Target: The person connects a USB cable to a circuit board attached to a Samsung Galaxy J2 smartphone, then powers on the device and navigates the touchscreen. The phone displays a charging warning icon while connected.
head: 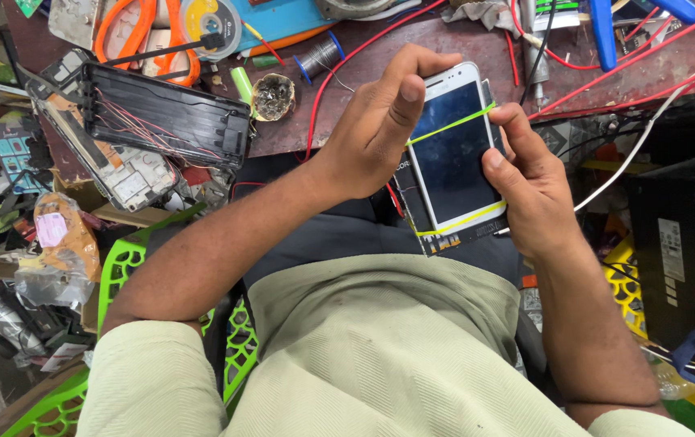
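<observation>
We hold a white smartphone (454, 150) with a dark screen above our lap, in front of the desk (412, 57). It lies on a dark card backing (444, 239), bound to it by two yellow-green rubber bands (452, 123), one across the upper screen and one near the bottom. Our left hand (380, 121) wraps the phone's left edge, fingers curled over the top and thumb pressed on the glass. Our right hand (529, 182) closes on the right edge, thumb and forefinger pinching beside the upper band. On the desk behind lie red wires (347, 57), a solder spool (319, 55) and orange-handled scissors (149, 32). An opened black casing (165, 113) with thin wires sits well to the left.
</observation>
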A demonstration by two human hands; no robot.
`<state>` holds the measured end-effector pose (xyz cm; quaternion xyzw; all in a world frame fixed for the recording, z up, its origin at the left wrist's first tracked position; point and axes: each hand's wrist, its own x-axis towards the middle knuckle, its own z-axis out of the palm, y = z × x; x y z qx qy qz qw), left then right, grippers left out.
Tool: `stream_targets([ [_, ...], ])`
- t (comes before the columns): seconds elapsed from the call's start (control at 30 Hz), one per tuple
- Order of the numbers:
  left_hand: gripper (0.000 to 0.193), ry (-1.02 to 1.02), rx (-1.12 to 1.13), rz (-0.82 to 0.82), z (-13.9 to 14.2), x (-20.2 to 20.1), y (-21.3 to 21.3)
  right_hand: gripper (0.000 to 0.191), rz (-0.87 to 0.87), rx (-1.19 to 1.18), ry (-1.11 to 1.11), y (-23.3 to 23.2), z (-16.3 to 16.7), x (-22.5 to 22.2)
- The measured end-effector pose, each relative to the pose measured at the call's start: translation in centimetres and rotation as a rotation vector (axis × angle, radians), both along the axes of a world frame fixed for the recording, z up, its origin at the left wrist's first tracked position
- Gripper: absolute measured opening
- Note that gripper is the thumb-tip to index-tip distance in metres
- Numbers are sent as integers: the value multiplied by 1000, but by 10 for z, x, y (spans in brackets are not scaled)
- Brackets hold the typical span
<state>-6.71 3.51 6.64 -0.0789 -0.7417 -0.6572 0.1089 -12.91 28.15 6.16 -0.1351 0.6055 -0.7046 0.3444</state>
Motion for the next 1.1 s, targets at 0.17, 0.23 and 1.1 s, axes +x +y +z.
stream_targets([
  [0.17,77,-25,-7,7,1,2,0,41,4,2,-13,0,0,1],
  [0.23,77,-32,-10,11,1,2,0,41,8,0,-3,-1,0,1],
  [1.1,80,-56,-15,16,4,1,0,40,55,4,36,-8,6,2],
])
